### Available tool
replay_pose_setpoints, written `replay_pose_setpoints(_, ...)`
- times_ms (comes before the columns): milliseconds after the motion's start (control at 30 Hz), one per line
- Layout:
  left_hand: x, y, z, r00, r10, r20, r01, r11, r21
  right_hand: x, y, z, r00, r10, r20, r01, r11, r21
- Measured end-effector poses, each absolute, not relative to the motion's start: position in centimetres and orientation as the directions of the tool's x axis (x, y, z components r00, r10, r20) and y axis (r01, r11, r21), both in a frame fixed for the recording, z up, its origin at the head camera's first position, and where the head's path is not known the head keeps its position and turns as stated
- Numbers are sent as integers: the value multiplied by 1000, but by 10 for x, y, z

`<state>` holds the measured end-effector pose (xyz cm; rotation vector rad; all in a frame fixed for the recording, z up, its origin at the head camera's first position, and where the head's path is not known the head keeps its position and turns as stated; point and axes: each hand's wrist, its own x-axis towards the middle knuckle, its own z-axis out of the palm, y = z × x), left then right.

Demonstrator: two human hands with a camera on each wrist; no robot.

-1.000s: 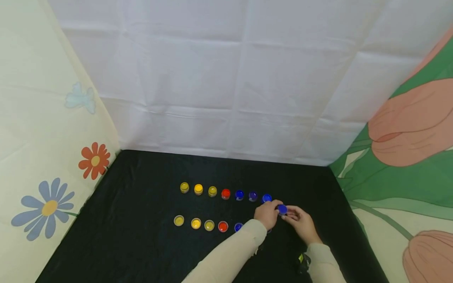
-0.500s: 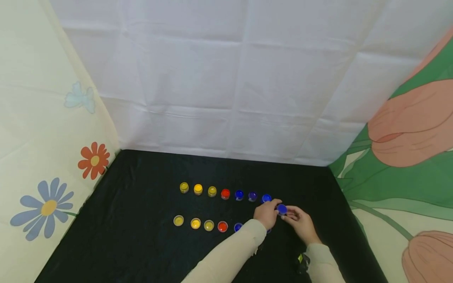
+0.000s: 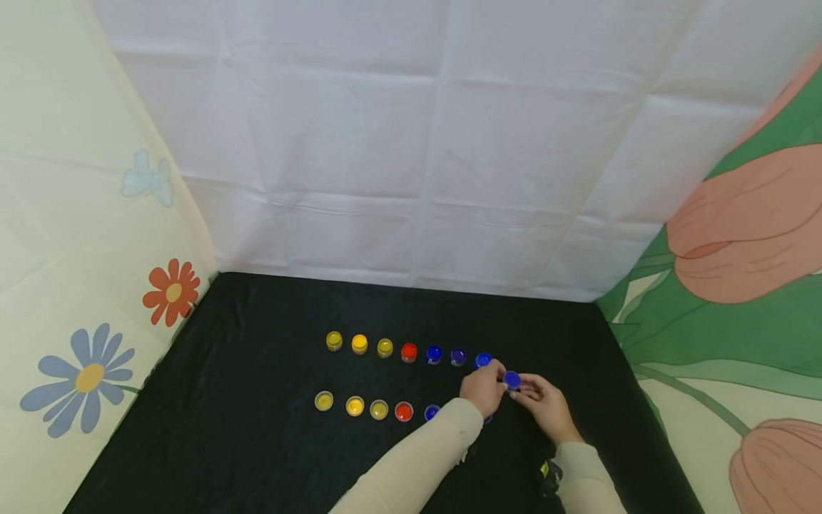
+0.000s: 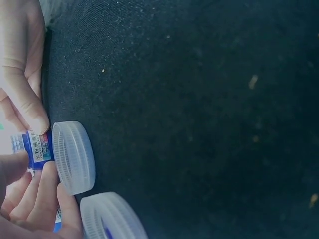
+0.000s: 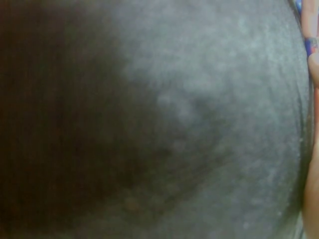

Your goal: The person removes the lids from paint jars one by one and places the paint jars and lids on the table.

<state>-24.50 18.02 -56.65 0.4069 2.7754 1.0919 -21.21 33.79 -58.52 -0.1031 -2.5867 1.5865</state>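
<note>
A small paint jar (image 3: pixel 511 380) with blue paint is held between both hands near the right end of the rows. In the left wrist view, the jar (image 4: pixel 40 148) lies tilted, its printed label showing. My left hand (image 3: pixel 483 390) grips it from the left, thumb and fingers round its side. From the right, my right hand (image 3: pixel 547 407) pinches it with thumb and fingertips. Translucent ridged lids, one close lid (image 4: pixel 75 157) and another lid (image 4: pixel 112 216), lie beside the left hand. Only a sliver of the jar (image 5: pixel 311 46) shows in the right wrist view.
Paint jars in yellow, red and blue form a back row, with a red jar (image 3: pixel 409 353) mid-row and a blue jar (image 3: pixel 484 360) beside my left hand. A front row of paint-stained lids includes a red lid (image 3: pixel 404 411). Black cloth (image 3: pixel 270 442) covers the table.
My left index finger has drawn back slightly from the jar's far side. Both hands and the jar otherwise stay in place.
</note>
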Motion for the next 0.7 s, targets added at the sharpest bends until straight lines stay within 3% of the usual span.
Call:
replay_pose_setpoints(300, -246, 181, -567, -943, 333, -3, 258, 736, 626, -211, 336, -583, -992, 107, 61, -6, 457, -890)
replay_pose_setpoints(700, -245, 180, -564, -956, 290, -44, 178, 693, 699, -211, 337, -583, -993, 103, 61, -8, 455, -890)
